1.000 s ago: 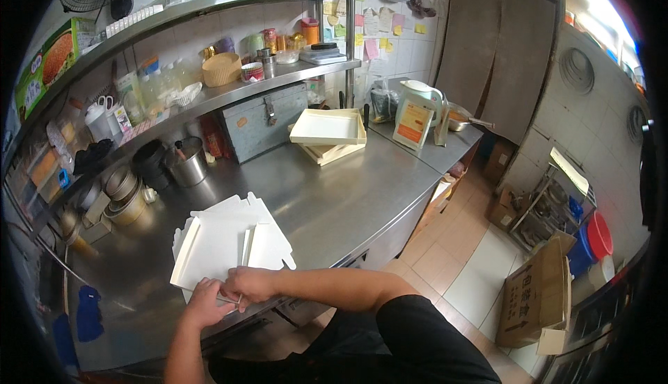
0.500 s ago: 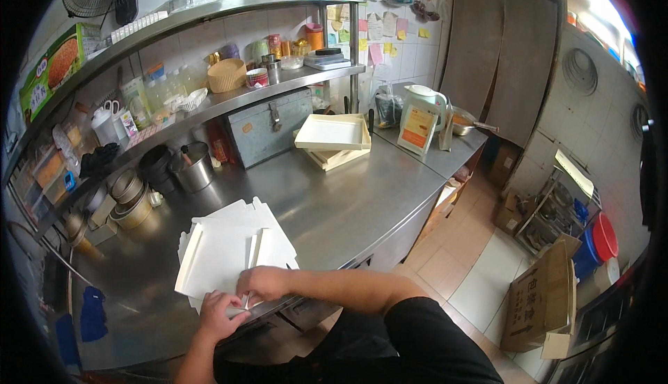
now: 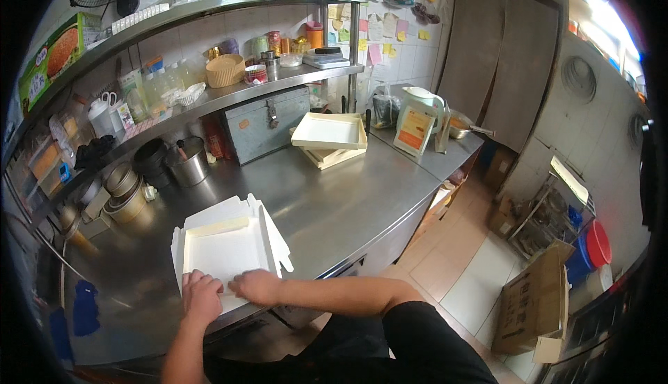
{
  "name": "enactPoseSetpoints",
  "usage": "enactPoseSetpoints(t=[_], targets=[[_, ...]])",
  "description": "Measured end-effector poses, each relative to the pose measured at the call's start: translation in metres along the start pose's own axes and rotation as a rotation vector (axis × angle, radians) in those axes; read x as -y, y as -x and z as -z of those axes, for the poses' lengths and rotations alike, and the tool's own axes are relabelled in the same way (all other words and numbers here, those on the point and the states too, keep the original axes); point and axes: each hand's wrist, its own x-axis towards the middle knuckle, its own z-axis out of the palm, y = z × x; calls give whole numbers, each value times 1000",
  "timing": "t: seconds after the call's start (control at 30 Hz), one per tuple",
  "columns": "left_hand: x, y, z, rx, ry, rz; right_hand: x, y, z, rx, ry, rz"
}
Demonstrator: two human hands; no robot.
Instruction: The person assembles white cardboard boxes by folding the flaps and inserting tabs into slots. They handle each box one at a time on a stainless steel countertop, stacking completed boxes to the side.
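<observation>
A white cardboard tray (image 3: 229, 250), partly folded, lies on the steel counter in front of me. Its far, left and right walls stand up, and more flat white cardboard (image 3: 280, 241) shows beneath it. My left hand (image 3: 202, 296) grips the near left corner, fingers bent over the wall. Beside it, my right hand (image 3: 256, 287) is closed at the near edge with its fingertips on the cardboard. My fingers partly hide the near wall.
Folded cream trays (image 3: 330, 133) are stacked toward the back of the counter (image 3: 292, 189). A grey metal box (image 3: 264, 128) stands beneath the shelf, with pots (image 3: 188, 165) left of it. A white pitcher (image 3: 419, 116) stands at the back right. A large carton (image 3: 532, 304) is on the floor at right.
The cardboard has turned, so its raised walls now sit at the far, left and right sides. My hands have shifted slightly left and up along the near edge.
</observation>
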Motion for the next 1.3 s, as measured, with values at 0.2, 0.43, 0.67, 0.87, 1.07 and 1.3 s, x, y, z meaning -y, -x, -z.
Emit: enactPoseSetpoints(t=[0.2, 0.43, 0.67, 0.87, 1.07, 1.3], targets=[[28, -9, -6, -186, -12, 45, 26, -5, 28, 155, -86, -148], [61, 15, -29, -136, 196, 49, 3, 1, 30, 17, -168, 87], [-8, 33, 29, -33, 281, -10, -58, 46, 59, 75, 19, -73], [23, 62, 7, -20, 309, 32, -61, 61, 47, -81, 176, 162], [25, 47, 26, -30, 242, -122, -68, 60, 44, -74, 4, 179], [23, 35, 39, -41, 285, -75, -70, 55, 41, -110, -27, 182]])
